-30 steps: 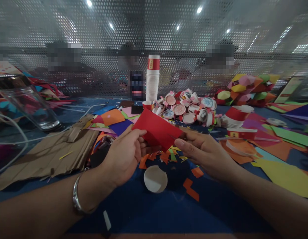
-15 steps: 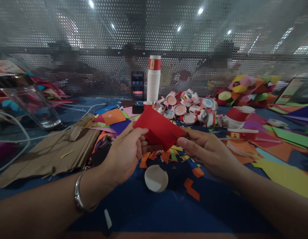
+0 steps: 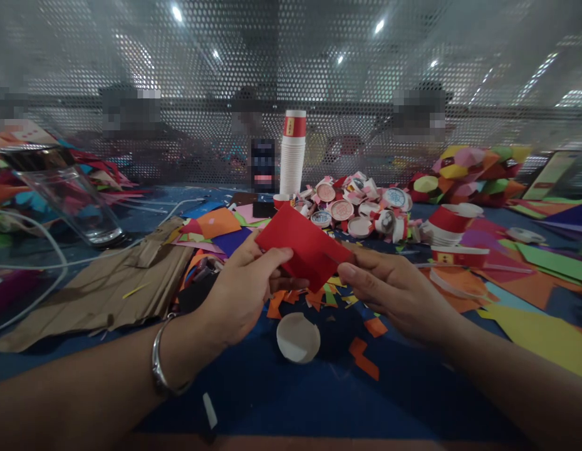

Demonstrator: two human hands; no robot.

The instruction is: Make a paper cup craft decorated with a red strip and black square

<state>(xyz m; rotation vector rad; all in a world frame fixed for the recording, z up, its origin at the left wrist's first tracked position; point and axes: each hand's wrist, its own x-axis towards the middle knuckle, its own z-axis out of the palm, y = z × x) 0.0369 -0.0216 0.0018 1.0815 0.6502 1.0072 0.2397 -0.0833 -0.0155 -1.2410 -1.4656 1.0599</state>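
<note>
A piece of red paper (image 3: 302, 247) is held up in front of me, tilted, with one corner pointing down. My left hand (image 3: 246, 282) pinches its left side, thumb on the near face and fingers behind. At the right corner, the thumb and fingers of my right hand (image 3: 396, 285) close on the edge, where a short dark line or slit shows. Below the paper, a round off-white cup piece (image 3: 298, 338) with a torn rim lies on the blue table (image 3: 291, 401). Orange paper scraps (image 3: 364, 359) are scattered to its right.
Behind stand a stack of paper cups (image 3: 292, 156) and a heap of cut cup bottoms (image 3: 351, 203). Flattened cardboard (image 3: 98, 294) and a glass bottle (image 3: 79, 200) are on the left. More red cups (image 3: 445, 225) and coloured sheets (image 3: 544, 332) lie right.
My left thumb has slid a little further inward over the red paper. Both hands still hold it, and the whole view has shifted slightly.
</note>
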